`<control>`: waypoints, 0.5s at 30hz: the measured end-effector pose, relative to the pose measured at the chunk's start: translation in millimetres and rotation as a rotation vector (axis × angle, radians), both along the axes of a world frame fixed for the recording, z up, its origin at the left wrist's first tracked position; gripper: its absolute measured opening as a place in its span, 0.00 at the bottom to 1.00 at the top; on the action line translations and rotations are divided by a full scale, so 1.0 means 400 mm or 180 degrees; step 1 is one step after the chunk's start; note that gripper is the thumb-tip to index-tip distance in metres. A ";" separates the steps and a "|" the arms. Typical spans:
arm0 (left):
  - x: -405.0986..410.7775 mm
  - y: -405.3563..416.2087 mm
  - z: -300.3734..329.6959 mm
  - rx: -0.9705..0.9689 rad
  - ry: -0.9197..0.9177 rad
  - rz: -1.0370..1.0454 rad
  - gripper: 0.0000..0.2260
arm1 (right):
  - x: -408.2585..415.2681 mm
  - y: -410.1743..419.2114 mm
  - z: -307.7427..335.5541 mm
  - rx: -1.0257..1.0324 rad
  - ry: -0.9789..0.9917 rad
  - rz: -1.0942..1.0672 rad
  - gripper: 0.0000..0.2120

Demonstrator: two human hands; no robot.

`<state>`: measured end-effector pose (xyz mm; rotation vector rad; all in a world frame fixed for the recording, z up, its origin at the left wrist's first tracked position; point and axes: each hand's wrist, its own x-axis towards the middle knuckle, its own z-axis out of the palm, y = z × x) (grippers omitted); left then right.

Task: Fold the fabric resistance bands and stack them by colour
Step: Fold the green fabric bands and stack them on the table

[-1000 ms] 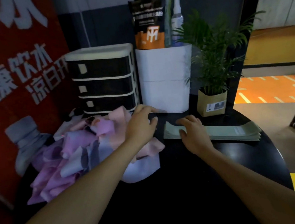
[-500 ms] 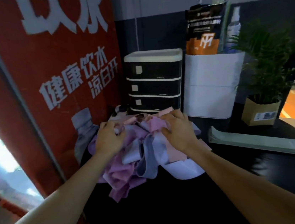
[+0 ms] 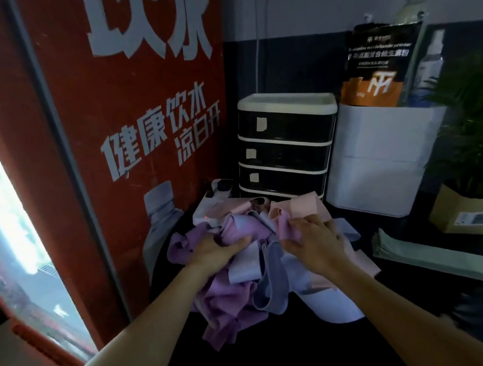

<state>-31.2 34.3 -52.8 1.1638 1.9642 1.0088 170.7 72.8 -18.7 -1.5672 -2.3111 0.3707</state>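
A tangled heap of fabric bands (image 3: 247, 291) in purple, lilac-blue and pink lies on the black table (image 3: 286, 359). My left hand (image 3: 215, 251) lies on the heap's left side, fingers curled into a purple band (image 3: 236, 235). On the right side my right hand (image 3: 314, 242) pinches a pink band (image 3: 286, 227). A flat stack of folded pale green bands (image 3: 444, 258) lies to the right of the heap, apart from both hands.
Behind the heap stand a black drawer unit (image 3: 284, 147) and a white bin (image 3: 382, 153) holding a pouch and bottles. A potted plant (image 3: 477, 129) is at the right. A red poster wall (image 3: 125, 136) borders the table on the left.
The view swung left from the green stack to the heap. My right hand left the green stack and joined the left on the heap; both now grip bands deeper in it.
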 end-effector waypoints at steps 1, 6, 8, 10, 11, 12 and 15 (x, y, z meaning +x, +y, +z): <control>0.005 0.008 -0.003 0.0014 -0.0008 -0.0068 0.25 | -0.001 0.006 -0.004 0.0021 -0.0011 0.0028 0.26; 0.048 0.035 -0.014 0.0085 0.0564 0.0056 0.19 | 0.009 0.022 -0.006 0.0122 0.0006 0.0278 0.32; 0.048 0.035 -0.002 0.0308 0.0336 0.0198 0.14 | 0.013 0.020 0.006 0.0017 0.0248 0.0290 0.19; 0.025 0.036 0.048 0.0497 0.0007 0.0371 0.13 | 0.018 0.027 0.015 -0.0109 0.0419 0.0401 0.10; 0.013 0.038 0.085 0.0629 -0.0061 0.0405 0.11 | 0.019 0.032 0.023 -0.0112 0.0475 0.0445 0.10; 0.003 0.044 0.128 0.0784 -0.0051 0.0423 0.09 | 0.019 0.031 0.036 -0.0118 0.0566 0.0516 0.12; 0.003 0.065 0.253 0.1228 0.0202 0.0288 0.13 | 0.020 0.044 0.066 -0.0158 0.0901 0.0568 0.15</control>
